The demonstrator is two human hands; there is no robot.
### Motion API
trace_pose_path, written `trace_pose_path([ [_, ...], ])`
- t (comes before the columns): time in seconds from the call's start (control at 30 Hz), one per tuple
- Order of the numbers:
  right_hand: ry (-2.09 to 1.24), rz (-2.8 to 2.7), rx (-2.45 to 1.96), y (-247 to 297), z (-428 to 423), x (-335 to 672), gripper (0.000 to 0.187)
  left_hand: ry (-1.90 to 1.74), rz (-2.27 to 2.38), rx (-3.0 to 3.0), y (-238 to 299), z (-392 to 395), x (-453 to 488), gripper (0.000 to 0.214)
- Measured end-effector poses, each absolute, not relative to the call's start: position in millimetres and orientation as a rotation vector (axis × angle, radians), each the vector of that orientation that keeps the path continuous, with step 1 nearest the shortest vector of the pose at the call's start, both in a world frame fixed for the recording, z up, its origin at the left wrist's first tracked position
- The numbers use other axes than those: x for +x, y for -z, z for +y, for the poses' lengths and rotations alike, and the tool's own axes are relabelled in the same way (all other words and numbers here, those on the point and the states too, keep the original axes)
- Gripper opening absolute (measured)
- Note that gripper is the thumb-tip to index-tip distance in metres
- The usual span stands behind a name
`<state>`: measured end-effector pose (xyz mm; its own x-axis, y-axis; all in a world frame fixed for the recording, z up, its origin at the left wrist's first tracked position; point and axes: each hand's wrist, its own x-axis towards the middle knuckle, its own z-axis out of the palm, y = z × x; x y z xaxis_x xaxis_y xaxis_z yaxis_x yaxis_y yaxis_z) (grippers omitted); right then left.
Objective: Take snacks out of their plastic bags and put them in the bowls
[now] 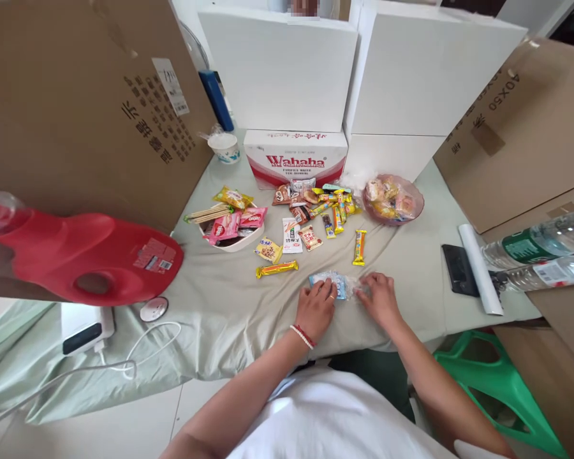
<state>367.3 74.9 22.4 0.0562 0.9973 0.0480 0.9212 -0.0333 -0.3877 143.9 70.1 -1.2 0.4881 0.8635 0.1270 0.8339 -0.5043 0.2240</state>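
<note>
Head view. Blue packet (340, 291) in clear plastic (351, 289) lies near the table's (234, 299) near edge, about mid-length. Left hand (317, 303): palm down, fingers loosely bent over the packet; grip cannot be told. Right hand (380, 298): half-curled, fingertips at the clear plastic's right end; pinch or mere touch, cannot tell.

Just beyond the hands, toward the far edge: yellow bar (359, 247), upright-wrapped snack (292, 236), then a loose heap of sweets (337, 207). Pink bowl (395, 210), filled, right of heap; white bowl (239, 242) with packets and sticks, left. Wahaha carton (296, 159) and white boxes (287, 70) block the far edge. Red jug (119, 245) stands toward the left edge; bottles (530, 245), phone (452, 268) and white roll (481, 271) crowd the right.
</note>
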Motion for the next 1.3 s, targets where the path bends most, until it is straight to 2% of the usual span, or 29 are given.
trace_pose_path([
  [0.07, -0.465, -1.946, -1.99, -31.7, 85.7, 367.0, 0.011, -0.331, 1.493, 2.621, 1.7, 70.6, 145.2, 0.044],
  [0.23, -0.696, -2.055, -1.71, -50.7, 124.2, 325.0, 0.004, -0.384, 1.45, 2.616, -0.6, 76.4, 147.2, 0.04],
  [0.4, -0.726, -2.346, -1.508, -49.3, 123.8, 276.1, 0.022, -0.396, 1.256, 2.571, -10.1, 79.5, 118.8, 0.027],
  [0.53, -0.538, -2.559, -1.36, -48.3, 100.8, 275.0, 0.031, -0.796, 1.186, 2.527, -16.7, 55.0, 61.8, 0.039],
  [0.63, -0.436, -2.605, -1.379, -39.4, 91.2, 277.6, 0.047, -0.947, 1.378, 2.456, -15.3, 25.8, 17.8, 0.032],
  [0.77, -0.34, -2.394, -1.44, -18.4, 86.3, 281.5, 0.037, -0.887, 1.557, 2.416, -5.8, -6.0, -16.0, 0.026],
  [0.87, -0.291, -2.088, -1.415, -17.9, 95.4, 307.5, 0.042, -0.871, 1.576, 2.446, 4.4, -16.8, -21.1, 0.03],
  [0.97, -0.107, -1.639, -1.598, -43.1, 138.4, 364.6, 0.041, -0.906, 1.644, 2.561, 14.2, -19.4, -16.3, 0.032],
  [1.1, 0.259, -1.2, -1.737, -88.2, 246.1, 451.2, 0.044, -0.934, 1.726, 2.694, 21.5, -19.1, -9.0, 0.031],
  [1.17, 0.339, -1.148, -1.783, -97.8, 297.2, 475.5, 0.044, -0.932, 1.737, 2.694, 22.2, -19.0, -7.5, 0.031],
  [1.3, 0.181, -1.439, -2.063, -90.0, 352.4, 476.2, 0.036, -0.953, 1.768, 2.669, 20.6, -19.2, -6.6, 0.031],
])
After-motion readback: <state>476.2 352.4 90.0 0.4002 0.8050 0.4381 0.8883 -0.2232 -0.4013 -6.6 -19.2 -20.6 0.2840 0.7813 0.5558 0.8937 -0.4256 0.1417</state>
